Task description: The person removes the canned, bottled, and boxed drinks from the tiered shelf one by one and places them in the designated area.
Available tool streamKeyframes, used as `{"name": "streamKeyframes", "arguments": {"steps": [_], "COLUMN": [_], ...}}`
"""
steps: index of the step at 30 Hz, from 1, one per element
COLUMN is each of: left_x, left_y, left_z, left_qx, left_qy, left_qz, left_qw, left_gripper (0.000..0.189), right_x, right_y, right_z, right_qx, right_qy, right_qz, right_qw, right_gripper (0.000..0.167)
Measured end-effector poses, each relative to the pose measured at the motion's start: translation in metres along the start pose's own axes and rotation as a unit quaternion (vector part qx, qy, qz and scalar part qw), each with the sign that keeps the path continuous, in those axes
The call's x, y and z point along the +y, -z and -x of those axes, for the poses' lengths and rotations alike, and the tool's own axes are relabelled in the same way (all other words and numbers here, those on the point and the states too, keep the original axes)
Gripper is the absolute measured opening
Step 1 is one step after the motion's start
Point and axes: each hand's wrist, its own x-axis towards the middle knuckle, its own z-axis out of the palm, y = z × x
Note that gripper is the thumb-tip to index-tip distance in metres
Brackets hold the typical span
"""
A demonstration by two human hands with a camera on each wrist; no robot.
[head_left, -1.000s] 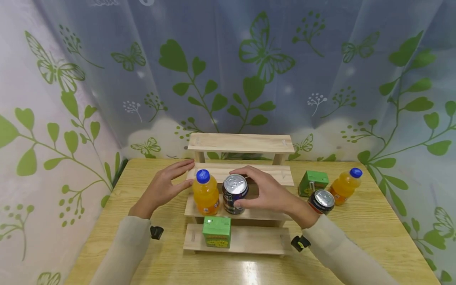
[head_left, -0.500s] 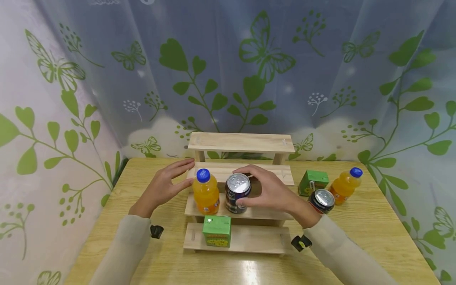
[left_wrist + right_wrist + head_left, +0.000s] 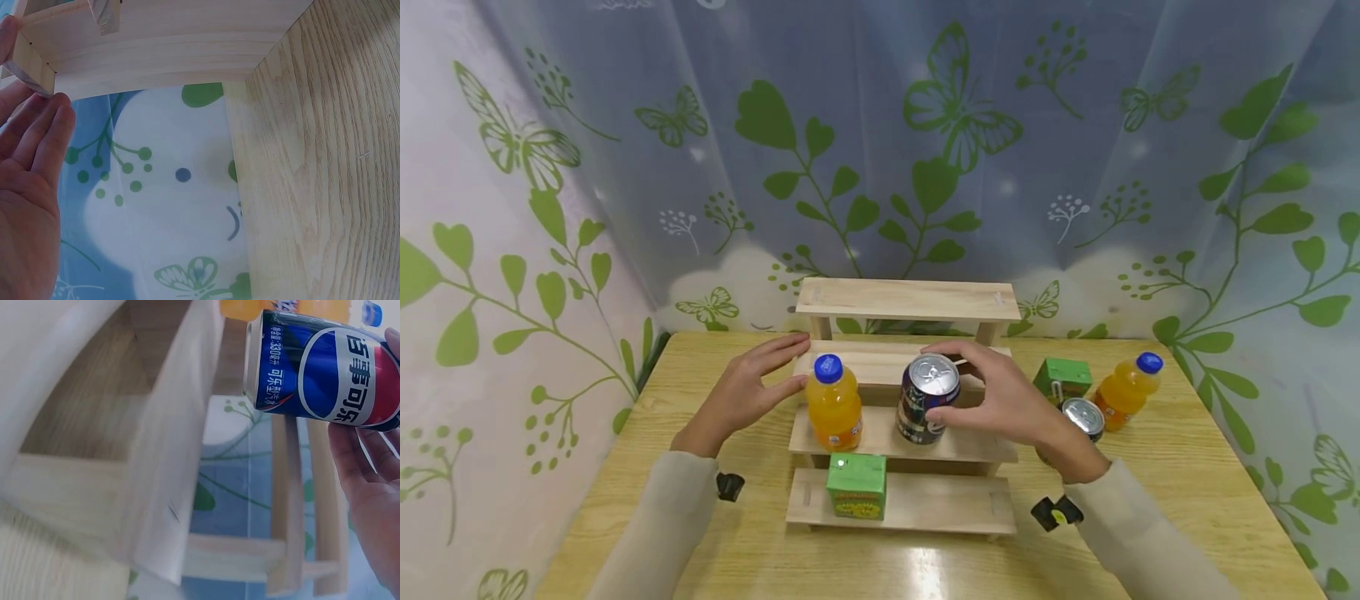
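My right hand (image 3: 1003,396) grips a blue Pepsi can (image 3: 925,404), thumb in front and fingers behind. The can is upright, close over the second tier of a wooden stepped shelf (image 3: 977,504). In the right wrist view, a gap shows between the base of the Pepsi can (image 3: 337,369) and the shelf board (image 3: 169,462). On the same tier, left of the can, stands an orange drink bottle (image 3: 835,408) with a blue cap. My left hand (image 3: 748,392) holds the left end of the third tier between thumb and fingers, as the left wrist view shows of this hand (image 3: 31,181).
A green juice box (image 3: 857,492) stands on the lowest tier, left of its middle. Right of the shelf, on the wooden table (image 3: 1195,500), are another green juice box (image 3: 1067,377), a dark can (image 3: 1084,417) partly behind my right wrist, and a second orange bottle (image 3: 1123,396).
My right hand has carried the can to the right along the second tier, widening the gap to the orange bottle. The left hand has stayed in place on the shelf.
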Motion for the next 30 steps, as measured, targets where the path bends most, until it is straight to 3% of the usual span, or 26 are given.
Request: {"name": "streamKeyframes", "arguments": {"steps": [9,19,30], "left_x": [0.001,-0.001,-0.001], "left_y": [0.001,-0.001,0.0], "left_z": [-0.001,0.0,0.0], "left_qx": [-0.002,0.002,0.006], "left_qy": [0.0,-0.004,-0.009], "left_qz": [-0.003,0.001,0.005], "left_qw": [1.0,1.0,0.9999], "left_gripper": [0.059,0.059,0.059], "right_x": [0.001,-0.001,-0.003], "right_y": [0.026,0.053,0.082], "right_z": [0.018,0.037,0.065], "right_qx": [0.027,0.063,0.101], "right_qy": [-0.013,0.013,-0.027], "right_qz": [0.007,0.009,0.027], "right_qw": [0.9995,0.9979,0.9941], "right_gripper": [0.069,0.069,0.07]}}
